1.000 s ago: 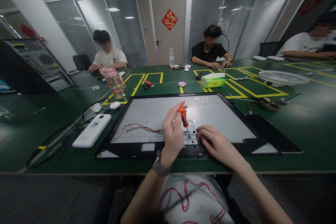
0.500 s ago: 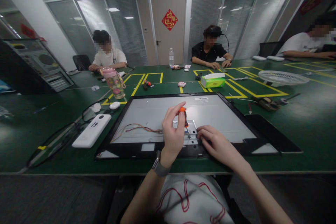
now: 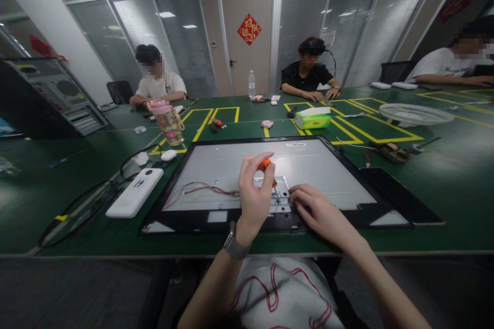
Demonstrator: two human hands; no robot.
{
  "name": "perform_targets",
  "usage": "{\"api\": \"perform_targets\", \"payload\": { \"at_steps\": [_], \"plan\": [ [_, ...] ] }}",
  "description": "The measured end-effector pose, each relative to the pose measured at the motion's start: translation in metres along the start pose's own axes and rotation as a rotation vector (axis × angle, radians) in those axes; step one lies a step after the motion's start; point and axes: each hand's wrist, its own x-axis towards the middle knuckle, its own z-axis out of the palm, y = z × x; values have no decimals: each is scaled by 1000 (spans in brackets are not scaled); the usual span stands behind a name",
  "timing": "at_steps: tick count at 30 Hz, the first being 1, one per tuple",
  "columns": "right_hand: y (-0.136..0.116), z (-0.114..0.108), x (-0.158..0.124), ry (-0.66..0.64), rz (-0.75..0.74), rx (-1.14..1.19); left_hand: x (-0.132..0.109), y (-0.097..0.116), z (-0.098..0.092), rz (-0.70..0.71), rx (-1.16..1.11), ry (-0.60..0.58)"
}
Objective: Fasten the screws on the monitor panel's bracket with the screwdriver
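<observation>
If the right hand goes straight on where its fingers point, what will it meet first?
For the right hand, most likely the screwdriver, whose shaft stands just ahead; depth is unclear, so the edge of the bracket may come first.

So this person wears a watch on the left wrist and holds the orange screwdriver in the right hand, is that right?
Not quite: the head view shows the orange screwdriver in the left hand, not the right hand. The watch is where you said.
</observation>
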Motion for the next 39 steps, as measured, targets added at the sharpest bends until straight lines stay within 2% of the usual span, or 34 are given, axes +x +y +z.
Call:
{"api": "perform_targets", "payload": {
  "at_steps": [3,8,13,15,17,19,23,26,28,33,39],
  "plan": [
    [-1,0,0,4,-2,5,1,1,-1,-8,50,47],
    [-2,-2,1,5,7,10,2,0,-2,-83,-1,-32],
    [-1,-1,1,18,-4,13,3,3,-7,97,279,-44],
    [-1,0,1,18,-4,17,3,4,-12,121,307,-120],
    [0,2,1,21,-5,19,5,4,-18,59,217,-214],
    [0,2,0,25,-5,13,7,2,-25,-29,142,-259],
    [-1,3,-1,28,8,5,8,-5,-36,-120,83,-182],
    [-2,3,0,39,15,6,6,-10,-37,-222,-30,-119],
    [-2,4,0,39,18,11,3,-11,-36,-242,-94,-69],
    [-2,6,0,56,22,24,-1,-12,-38,-204,-137,69],
    [-3,8,1,51,36,31,5,-15,-60,-89,-86,317]
  ]
}}
